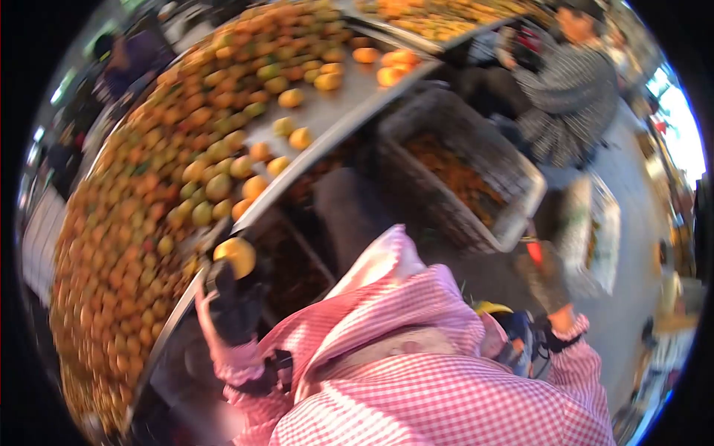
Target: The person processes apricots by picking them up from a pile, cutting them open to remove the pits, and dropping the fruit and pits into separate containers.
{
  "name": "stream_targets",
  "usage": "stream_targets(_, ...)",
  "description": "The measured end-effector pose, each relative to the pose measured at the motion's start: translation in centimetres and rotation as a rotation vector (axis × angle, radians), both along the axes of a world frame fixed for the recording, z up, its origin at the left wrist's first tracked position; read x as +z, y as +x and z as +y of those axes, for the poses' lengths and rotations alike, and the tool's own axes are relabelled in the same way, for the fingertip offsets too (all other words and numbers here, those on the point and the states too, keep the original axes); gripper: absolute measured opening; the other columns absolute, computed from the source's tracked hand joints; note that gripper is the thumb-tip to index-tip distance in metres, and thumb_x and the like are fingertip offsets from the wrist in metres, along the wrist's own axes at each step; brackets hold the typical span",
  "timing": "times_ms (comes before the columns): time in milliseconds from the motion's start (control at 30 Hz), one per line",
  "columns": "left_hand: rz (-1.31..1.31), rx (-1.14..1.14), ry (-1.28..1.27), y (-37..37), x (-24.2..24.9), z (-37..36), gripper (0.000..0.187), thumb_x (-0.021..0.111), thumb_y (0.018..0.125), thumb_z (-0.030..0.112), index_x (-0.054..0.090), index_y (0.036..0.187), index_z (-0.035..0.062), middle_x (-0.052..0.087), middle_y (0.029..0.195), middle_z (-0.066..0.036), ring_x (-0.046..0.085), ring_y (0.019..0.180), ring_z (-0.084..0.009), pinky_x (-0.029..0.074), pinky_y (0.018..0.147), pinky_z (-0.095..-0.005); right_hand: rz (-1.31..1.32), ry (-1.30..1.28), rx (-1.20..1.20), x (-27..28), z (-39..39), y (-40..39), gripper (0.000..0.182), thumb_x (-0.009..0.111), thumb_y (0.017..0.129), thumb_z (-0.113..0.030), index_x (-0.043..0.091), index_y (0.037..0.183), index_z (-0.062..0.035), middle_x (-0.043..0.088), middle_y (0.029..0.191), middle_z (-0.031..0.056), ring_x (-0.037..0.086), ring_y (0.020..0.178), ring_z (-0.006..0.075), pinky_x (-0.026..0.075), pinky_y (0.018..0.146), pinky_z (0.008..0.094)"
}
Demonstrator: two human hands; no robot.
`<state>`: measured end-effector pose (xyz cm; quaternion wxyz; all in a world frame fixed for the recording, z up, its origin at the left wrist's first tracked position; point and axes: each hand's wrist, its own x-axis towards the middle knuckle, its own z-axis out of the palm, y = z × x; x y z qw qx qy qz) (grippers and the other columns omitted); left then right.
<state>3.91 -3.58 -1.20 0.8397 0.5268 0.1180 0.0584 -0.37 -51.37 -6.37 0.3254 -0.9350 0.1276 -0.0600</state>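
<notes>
My left hand (232,308), in a dark glove, is closed around a round yellow-orange fruit (236,256) beside the metal edge of the sorting table. Many similar orange and greenish fruits (217,187) lie heaped on that table, with a few loose ones near its edge. Off to the right, my right hand (547,279), in a brownish glove, is closed on a small tool with a red-orange handle (534,251). Blur hides the tool's exact kind. The hand is near the corner of a grey plastic crate (520,212).
Orange-brown scraps (461,178) lie in the crate. A white crate (606,238) stands on the floor to the right. Another person (569,97) sits beyond the crates, and others are across the table (335,123). A second fruit-filled table (450,43) adjoins at the top.
</notes>
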Motion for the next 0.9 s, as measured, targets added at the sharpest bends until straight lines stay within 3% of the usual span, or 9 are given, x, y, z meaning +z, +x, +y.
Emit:
stream_targets(33,-0.017,0.045,0.022,0.0,2.6,-1.5,0.053,0.065,0.085,0.022,0.046,0.129,-0.0012,0.06,0.111,-0.012,0.062,0.092,-0.0216,0.052,0.07,-0.0307,0.042,0.356,-0.038,2.5,2.8,1.5,0.03,0.065,0.086,-0.025,0.059,0.104,-0.002,0.059,0.078,0.0071,0.052,0.056,0.0112,0.042,0.049,0.026)
stream_targets(200,-0.288,0.068,-0.253,-1.4,1.8,0.4,0.053,0.05,0.093,0.042,0.05,0.124,-0.0014,0.06,0.113,-0.015,0.06,0.098,-0.0213,0.054,0.074,-0.0314,0.334,1.174,0.22,10.1,18.0,6.9,0.029,0.052,0.096,-0.016,0.051,0.119,0.001,0.059,0.094,0.005,0.053,0.068,0.0051,0.044,0.061,0.0169)
stream_targets(333,0.03,0.368,-0.148,-3.0,2.0,1.6,0.057,0.044,0.094,0.051,0.063,0.103,-0.0012,0.065,0.078,-0.008,0.061,0.06,-0.0151,0.051,0.052,-0.0259,-0.029,0.721,1.198,10.6,29.8,8.0,0.026,0.059,0.092,-0.017,0.053,0.113,-0.0014,0.061,0.081,0.0015,0.053,0.068,0.005,0.045,0.061,0.0229)
stream_targets(433,0.029,0.557,-0.184,-4.2,0.9,2.6,0.058,0.043,0.094,0.05,0.062,0.101,-0.0034,0.065,0.077,-0.009,0.06,0.059,-0.0158,0.05,0.052,-0.0254,0.096,0.732,1.233,9.3,35.3,6.7,0.022,0.062,0.089,-0.021,0.052,0.096,-0.0021,0.057,0.068,0.0162,0.058,0.06,0.0329,0.043,0.052,0.0373)
stream_targets(500,-0.243,0.744,1.076,-4.7,-1.1,4.0,0.046,0.054,0.092,0.038,0.06,0.101,-0.006,0.064,0.08,-0.01,0.06,0.059,-0.0174,0.05,0.053,-0.0258,0.142,0.763,1.242,8.6,37.2,6.0,0.023,0.063,0.088,-0.022,0.052,0.094,-0.0022,0.055,0.066,0.0187,0.058,0.062,0.0396,0.043,0.052,0.0396)
stream_targets(533,-0.119,0.642,0.563,-5.6,-1.0,3.7,0.032,0.064,0.086,0.02,0.058,0.102,-0.0075,0.063,0.082,-0.012,0.062,0.066,-0.0199,0.051,0.06,-0.0276,0.155,0.761,1.242,8.4,37.9,5.8,0.024,0.064,0.087,-0.022,0.052,0.093,-0.0026,0.056,0.066,0.0186,0.058,0.063,0.04,0.043,0.051,0.0404)
stream_targets(633,-0.207,0.636,1.073,-6.2,-0.6,3.7,0.018,0.054,0.088,0.006,0.057,0.102,-0.0058,0.064,0.095,-0.017,0.066,0.079,-0.0261,0.054,0.067,-0.0344,0.022,0.663,1.261,7.1,39.0,5.7,0.024,0.065,0.086,-0.023,0.052,0.092,-0.0034,0.056,0.066,0.0176,0.058,0.061,0.039,0.043,0.049,0.0414)
stream_targets(700,-0.317,0.715,-0.055,-5.9,-1.0,2.6,0.028,0.05,0.095,0.02,0.057,0.104,-0.0058,0.065,0.095,-0.017,0.066,0.076,-0.0253,0.055,0.066,-0.0338,-0.131,0.553,1.271,6.7,39.1,5.7,0.025,0.066,0.085,-0.023,0.052,0.092,-0.0037,0.056,0.065,0.0167,0.058,0.059,0.0375,0.043,0.048,0.0415)
stream_targets(900,-0.266,0.784,0.158,-4.8,0.4,2.6,0.052,0.05,0.094,0.041,0.054,0.115,-0.0064,0.065,0.089,-0.015,0.064,0.071,-0.0195,0.053,0.062,-0.0287,-0.376,0.287,1.273,6.5,39.5,6.1,0.027,0.066,0.084,-0.028,0.053,0.088,-0.0047,0.055,0.059,0.0117,0.058,0.051,0.0315,0.043,0.042,0.0403)
